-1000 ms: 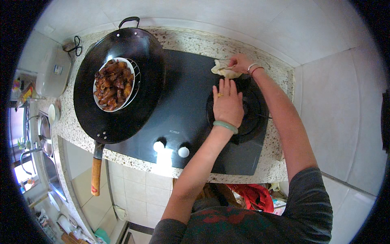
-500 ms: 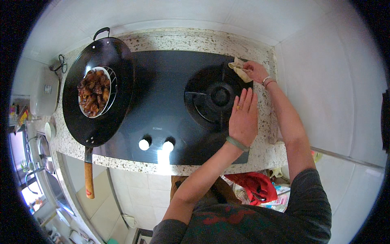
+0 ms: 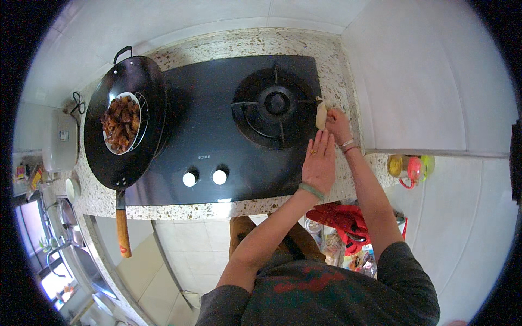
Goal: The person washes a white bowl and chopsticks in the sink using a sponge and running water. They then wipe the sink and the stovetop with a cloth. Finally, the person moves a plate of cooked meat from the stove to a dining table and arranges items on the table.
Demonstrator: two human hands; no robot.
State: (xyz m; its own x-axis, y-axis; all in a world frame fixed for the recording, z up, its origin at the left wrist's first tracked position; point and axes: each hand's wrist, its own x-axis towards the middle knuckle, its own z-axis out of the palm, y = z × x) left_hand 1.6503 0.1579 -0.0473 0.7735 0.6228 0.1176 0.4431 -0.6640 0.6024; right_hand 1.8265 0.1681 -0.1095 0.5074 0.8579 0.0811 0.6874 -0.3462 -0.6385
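Note:
Pinched in my right hand (image 3: 338, 126) is a pale beige cloth (image 3: 321, 115), folded and pressed at the right edge of the black glass gas cooktop (image 3: 212, 125). My left hand (image 3: 319, 165) lies palm down just in front of it, fingers stretched out flat, its fingertips close to the cloth's near end. A ring and a green bangle show on this hand. Left of both hands sits the round black burner (image 3: 277, 102) with its pan supports. Two white knobs (image 3: 219, 177) stand near the cooktop's front edge.
On the left burner rests a black wok (image 3: 98, 146) with a wooden handle (image 3: 123, 233) jutting forward. Inside it, a white dish of browned food (image 3: 120, 124) sits on a wire rack. Colourful cups (image 3: 413, 167) stand at the right. A red cloth or bag (image 3: 342, 220) is below the counter.
My right hand has drawn the cloth from the cooktop's back right corner toward me along its right edge. My left hand remains flat beside the burner, and the view has shifted.

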